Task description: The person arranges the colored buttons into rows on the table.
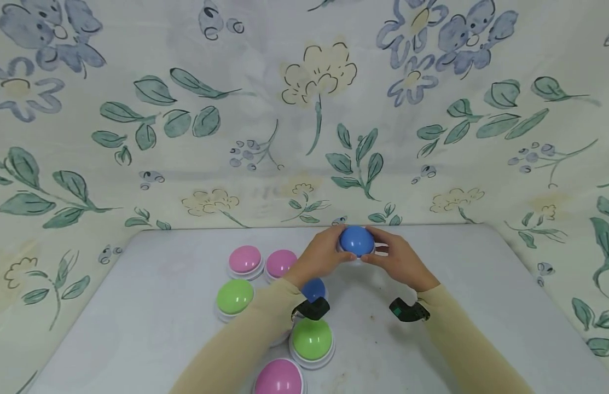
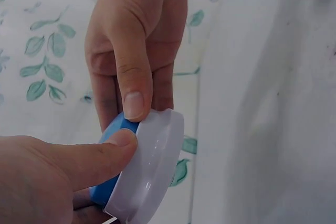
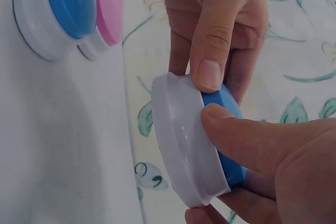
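A blue domed push button (image 1: 357, 241) with a white base is held near the far edge of the table. My left hand (image 1: 320, 256) grips its left side and my right hand (image 1: 401, 260) grips its right side. In the left wrist view both thumbs press close together on the rim where the blue dome (image 2: 108, 183) meets the white base (image 2: 152, 166). In the right wrist view the button is tipped on its side in that camera's picture, the base (image 3: 186, 140) apart from the table. Fingers behind the button are partly hidden.
Left of the hands stand pink buttons (image 1: 245, 259), a green button (image 1: 235, 296), another blue button (image 1: 313, 289), a nearer green button (image 1: 312, 339) and a pink one (image 1: 278, 377). My left sleeve covers some. Flowered cloth (image 1: 265, 115) hangs behind the white table (image 1: 161, 306).
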`<move>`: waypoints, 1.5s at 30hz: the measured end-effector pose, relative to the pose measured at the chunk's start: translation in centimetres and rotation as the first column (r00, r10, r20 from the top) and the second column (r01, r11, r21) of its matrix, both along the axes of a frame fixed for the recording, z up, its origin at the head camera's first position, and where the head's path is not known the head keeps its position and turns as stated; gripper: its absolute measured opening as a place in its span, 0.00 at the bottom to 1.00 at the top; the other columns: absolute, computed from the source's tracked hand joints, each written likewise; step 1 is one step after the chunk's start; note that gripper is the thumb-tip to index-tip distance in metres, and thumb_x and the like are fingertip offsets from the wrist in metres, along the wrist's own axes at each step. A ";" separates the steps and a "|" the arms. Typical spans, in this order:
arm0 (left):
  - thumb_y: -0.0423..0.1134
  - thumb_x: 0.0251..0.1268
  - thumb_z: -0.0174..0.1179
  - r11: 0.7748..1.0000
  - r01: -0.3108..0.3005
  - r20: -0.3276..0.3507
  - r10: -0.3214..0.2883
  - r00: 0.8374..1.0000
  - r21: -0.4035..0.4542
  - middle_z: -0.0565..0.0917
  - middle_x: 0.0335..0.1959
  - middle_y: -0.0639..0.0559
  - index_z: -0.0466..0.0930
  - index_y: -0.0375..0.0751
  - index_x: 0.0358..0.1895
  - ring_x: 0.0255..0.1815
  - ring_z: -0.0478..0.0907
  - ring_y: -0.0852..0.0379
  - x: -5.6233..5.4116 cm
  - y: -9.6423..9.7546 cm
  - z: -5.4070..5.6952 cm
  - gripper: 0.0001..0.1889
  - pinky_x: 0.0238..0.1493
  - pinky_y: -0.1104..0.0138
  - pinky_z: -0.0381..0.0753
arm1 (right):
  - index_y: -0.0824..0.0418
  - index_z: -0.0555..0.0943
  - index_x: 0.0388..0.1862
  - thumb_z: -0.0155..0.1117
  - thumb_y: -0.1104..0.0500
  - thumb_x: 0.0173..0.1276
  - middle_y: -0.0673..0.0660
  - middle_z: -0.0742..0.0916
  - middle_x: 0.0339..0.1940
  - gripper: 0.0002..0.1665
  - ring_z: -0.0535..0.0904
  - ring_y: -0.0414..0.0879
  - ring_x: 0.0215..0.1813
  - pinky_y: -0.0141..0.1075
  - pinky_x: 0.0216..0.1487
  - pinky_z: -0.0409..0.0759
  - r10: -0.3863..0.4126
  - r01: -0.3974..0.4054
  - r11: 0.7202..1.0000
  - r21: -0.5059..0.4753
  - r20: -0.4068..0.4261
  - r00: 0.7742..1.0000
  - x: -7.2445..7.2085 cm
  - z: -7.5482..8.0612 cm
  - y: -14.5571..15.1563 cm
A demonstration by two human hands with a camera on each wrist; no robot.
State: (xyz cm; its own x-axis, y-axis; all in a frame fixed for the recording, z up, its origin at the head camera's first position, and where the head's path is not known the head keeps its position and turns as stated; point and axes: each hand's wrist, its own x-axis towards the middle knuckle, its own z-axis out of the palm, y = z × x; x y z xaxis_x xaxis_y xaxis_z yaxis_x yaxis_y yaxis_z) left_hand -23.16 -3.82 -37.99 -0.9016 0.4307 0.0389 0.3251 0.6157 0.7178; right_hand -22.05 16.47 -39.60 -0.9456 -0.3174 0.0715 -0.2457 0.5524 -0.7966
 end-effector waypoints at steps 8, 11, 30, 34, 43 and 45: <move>0.37 0.67 0.66 0.999 0.025 -0.014 -0.025 1.000 0.025 0.71 0.71 0.38 0.62 0.31 0.74 0.70 0.70 0.41 0.3 1.5 -0.5 0.36 0.71 0.51 0.70 | 0.71 0.63 0.75 0.67 0.60 0.70 0.72 0.73 0.71 0.40 0.74 0.67 0.66 0.58 0.66 0.74 -0.023 0.023 1.000 0.016 -0.014 1.000 0.8 -0.3 1.6; 0.37 0.67 0.66 0.999 0.039 -0.017 -0.038 0.999 0.033 0.72 0.70 0.39 0.63 0.31 0.74 0.69 0.71 0.42 0.4 2.1 -0.7 0.35 0.70 0.51 0.71 | 0.71 0.63 0.75 0.67 0.59 0.70 0.72 0.73 0.70 0.40 0.74 0.67 0.66 0.58 0.66 0.74 -0.036 0.036 0.999 0.022 -0.009 0.999 1.2 -0.3 2.2; 0.39 0.66 0.68 0.999 0.029 0.012 -0.028 1.000 -0.026 0.75 0.69 0.42 0.66 0.35 0.73 0.68 0.73 0.47 0.3 5.9 -2.5 0.34 0.70 0.55 0.72 | 0.72 0.61 0.76 0.66 0.58 0.71 0.74 0.73 0.70 0.41 0.73 0.69 0.66 0.58 0.64 0.76 -0.089 0.087 0.995 0.037 0.032 0.996 2.0 -2.1 5.3; 0.40 0.67 0.68 0.999 0.022 0.020 -0.021 1.000 -0.040 0.74 0.69 0.43 0.66 0.35 0.73 0.68 0.73 0.47 0.3 6.5 -2.9 0.34 0.69 0.56 0.73 | 0.73 0.61 0.76 0.66 0.57 0.71 0.75 0.72 0.70 0.42 0.73 0.69 0.66 0.58 0.64 0.76 -0.092 0.090 0.995 0.030 0.055 0.994 2.0 -2.4 5.6; 0.40 0.66 0.68 0.999 0.044 0.015 -0.043 0.999 -0.031 0.75 0.68 0.43 0.67 0.34 0.72 0.68 0.74 0.49 0.2 7.3 -4.0 0.34 0.69 0.60 0.73 | 0.74 0.58 0.76 0.66 0.58 0.71 0.76 0.71 0.70 0.43 0.71 0.70 0.68 0.58 0.65 0.74 -0.103 0.100 0.994 0.037 0.090 0.991 2.3 -3.2 6.3; 0.40 0.66 0.68 0.999 0.040 0.023 -0.039 0.999 -0.036 0.76 0.68 0.43 0.67 0.34 0.72 0.68 0.74 0.49 0.3 7.5 -4.2 0.34 0.69 0.60 0.73 | 0.74 0.58 0.76 0.66 0.58 0.71 0.76 0.70 0.71 0.44 0.70 0.70 0.68 0.58 0.65 0.74 -0.108 0.103 0.994 0.045 0.102 0.989 2.4 -3.3 6.4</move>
State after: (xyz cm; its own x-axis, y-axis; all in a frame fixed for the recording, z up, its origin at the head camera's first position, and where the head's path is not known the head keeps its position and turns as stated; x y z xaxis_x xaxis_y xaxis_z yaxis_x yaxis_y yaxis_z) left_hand -22.87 3.71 -42.20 -0.8845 0.4666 0.0025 0.3335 0.6285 0.7027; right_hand -19.69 22.91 -42.92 -0.9756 -0.2161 -0.0397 -0.1012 0.6022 -0.7919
